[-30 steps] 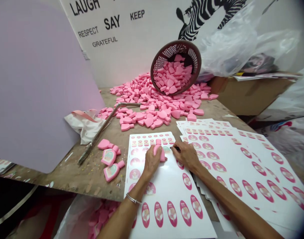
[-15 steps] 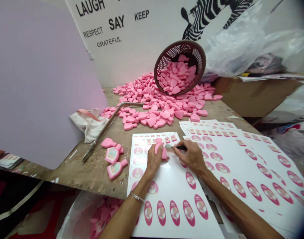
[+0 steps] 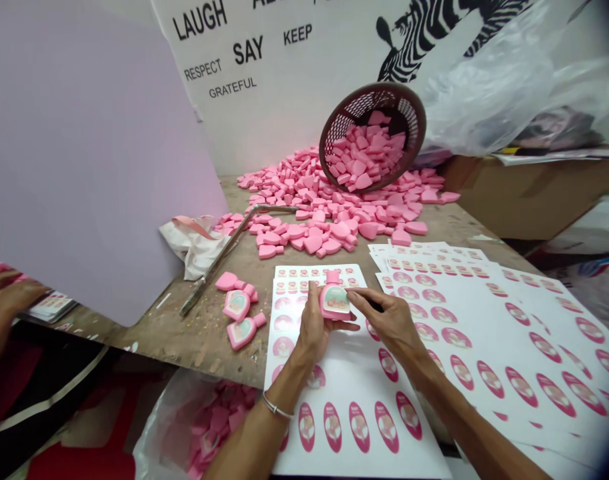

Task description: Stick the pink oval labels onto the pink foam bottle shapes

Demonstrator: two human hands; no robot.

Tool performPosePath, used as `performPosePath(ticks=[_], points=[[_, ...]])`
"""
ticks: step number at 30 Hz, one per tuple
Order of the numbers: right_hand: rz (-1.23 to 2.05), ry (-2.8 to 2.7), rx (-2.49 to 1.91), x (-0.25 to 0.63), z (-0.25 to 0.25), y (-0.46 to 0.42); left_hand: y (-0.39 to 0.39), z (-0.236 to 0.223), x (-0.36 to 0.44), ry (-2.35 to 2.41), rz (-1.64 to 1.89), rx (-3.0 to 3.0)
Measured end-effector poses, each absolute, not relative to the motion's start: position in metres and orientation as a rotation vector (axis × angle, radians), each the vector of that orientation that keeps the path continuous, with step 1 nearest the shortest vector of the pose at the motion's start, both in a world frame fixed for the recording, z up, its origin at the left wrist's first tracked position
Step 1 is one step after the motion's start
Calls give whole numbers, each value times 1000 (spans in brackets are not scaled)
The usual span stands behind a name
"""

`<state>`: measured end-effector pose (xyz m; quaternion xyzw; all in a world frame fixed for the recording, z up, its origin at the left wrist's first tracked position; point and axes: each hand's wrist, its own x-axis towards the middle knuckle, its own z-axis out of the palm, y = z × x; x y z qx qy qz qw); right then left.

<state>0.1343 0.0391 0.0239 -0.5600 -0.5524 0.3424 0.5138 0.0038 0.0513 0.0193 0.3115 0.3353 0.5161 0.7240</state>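
My left hand (image 3: 314, 327) holds a small pink bottle-shaped piece (image 3: 329, 312) upright over a sticker sheet (image 3: 344, 373). A pale green label sticker (image 3: 336, 299) lies across the front of the piece. Fingertips of my right hand (image 3: 384, 313) touch the sticker's right edge. Tucked in that same hand is a black pen-like tool (image 3: 377, 306), mostly hidden by the fingers. To the left, several pink pieces (image 3: 243, 332) lie on the table, some bearing similar stickers.
Behind, a tipped brown basket (image 3: 420, 127) spills a heap of pink pieces (image 3: 304, 180). A bent metal bar (image 3: 214, 270) lies beside a white cloth bag (image 3: 192, 250). More sticker sheets (image 3: 464, 320) cover the right side. Another person's hand (image 3: 14, 293) shows at far left, beside a lilac board (image 3: 94, 147).
The sticker has gone from the right hand's tool tip onto the pink piece, whose front now faces me. Another person's hand has appeared at far left. The view has shifted slightly.
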Motion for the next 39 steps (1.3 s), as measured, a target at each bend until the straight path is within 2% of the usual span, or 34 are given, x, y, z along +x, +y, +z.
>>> performPosePath(ticks=[19, 26, 32, 39], points=[[717, -1384, -1366, 130, 23, 39, 49, 26, -2, 712, 1155, 707], [209, -1558, -1636, 119, 24, 31, 46, 24, 4, 864, 1300, 931], [670, -1261, -1596, 109, 4, 33, 42, 27, 0, 1000, 1379, 954], [461, -1451, -1733, 142, -9, 93, 45, 23, -34, 1232, 1267, 954]])
